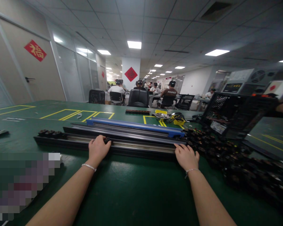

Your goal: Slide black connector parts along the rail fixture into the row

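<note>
My left hand (99, 149) is closed over a small black part (107, 140) that sits in the channel of a long black rail (141, 147); the fingers partly hide it. My right hand (186, 156) lies on the rail's right end, with its fingers spread and touching it. The rail lies lengthwise in front of me, its metal-coloured groove facing up. Several small black parts (50, 133) stand in a row at the left end of the channel. Behind it lie another dark rail (129, 133) and a blue rail (132, 125).
A heap of black parts (226, 157) spreads to the right on the green table (136, 194). Behind it leans an open computer case (235, 113). A dark strip (137, 112) and a yellow holder with cable (178, 119) lie farther back. A blurred-out object (25, 185) lies front left. People sit beyond.
</note>
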`<state>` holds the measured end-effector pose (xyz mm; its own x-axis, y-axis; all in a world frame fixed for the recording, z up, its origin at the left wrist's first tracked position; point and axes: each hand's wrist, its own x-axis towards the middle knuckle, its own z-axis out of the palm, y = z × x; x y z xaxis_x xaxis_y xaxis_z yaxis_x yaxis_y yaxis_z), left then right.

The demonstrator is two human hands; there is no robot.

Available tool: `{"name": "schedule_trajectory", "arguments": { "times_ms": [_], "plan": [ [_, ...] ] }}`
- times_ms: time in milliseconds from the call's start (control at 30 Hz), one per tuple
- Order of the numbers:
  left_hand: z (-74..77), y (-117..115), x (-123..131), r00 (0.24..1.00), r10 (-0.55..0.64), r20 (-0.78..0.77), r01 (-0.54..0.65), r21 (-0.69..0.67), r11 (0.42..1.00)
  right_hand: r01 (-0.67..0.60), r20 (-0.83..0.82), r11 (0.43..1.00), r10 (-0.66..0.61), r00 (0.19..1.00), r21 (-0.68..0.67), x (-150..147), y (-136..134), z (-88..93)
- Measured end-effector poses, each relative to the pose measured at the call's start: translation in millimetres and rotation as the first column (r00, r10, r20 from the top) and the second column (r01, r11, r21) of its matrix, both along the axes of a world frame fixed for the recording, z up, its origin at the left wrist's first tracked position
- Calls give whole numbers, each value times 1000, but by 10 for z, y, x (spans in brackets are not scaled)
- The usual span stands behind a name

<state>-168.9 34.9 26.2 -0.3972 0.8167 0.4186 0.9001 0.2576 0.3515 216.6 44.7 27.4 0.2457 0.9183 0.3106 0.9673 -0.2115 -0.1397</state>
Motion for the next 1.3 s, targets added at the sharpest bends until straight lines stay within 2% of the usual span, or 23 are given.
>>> {"name": "schedule_trajectory", "arguments": {
  "times_ms": [333,1300],
  "plan": [
    [-34,13,-13,1000,-24,2,24,26,999,-66,0,996,66,998,63,32,35,-42],
    [4,-25,79,992,-123,12,122,25,992,-65,-11,992,66,998,108,26,34,-50]
  ]
}}
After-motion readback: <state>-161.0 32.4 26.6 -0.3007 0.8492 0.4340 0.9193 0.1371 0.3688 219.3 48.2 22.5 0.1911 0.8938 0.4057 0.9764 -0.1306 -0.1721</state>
